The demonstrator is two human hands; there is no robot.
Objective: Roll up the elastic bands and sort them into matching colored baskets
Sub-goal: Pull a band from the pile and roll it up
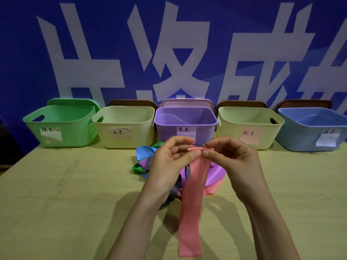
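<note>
**A:** What do you have on your screen, from the biggest thing down?

**B:** Behind everything I see a blue banner (pixel 24 53) with big white characters. In front of it is the table (pixel 56 203), of pale wood. Along its far edge five baskets stand in a row: a green basket (pixel 75 136), a left cream basket (pixel 140 139), a purple basket (pixel 169 132), a right cream basket (pixel 231 134) and a blue basket (pixel 300 139). Each one has a paper label on its front wall.

**A:** And the bands?

**B:** A pile of bands (pixel 144 154) lies on the table just in front of the purple basket, in blue, green, purple, grey and pink. The hands cover part of it. One pink band (pixel 191 212) is held up above the pile and hangs down toward me.

**A:** The hands?

**B:** The left hand (pixel 167 162) and the right hand (pixel 236 162) both pinch the top end of the pink band between thumb and fingers, and their fingertips nearly meet. That top end is rolled into a thin tube.
</note>
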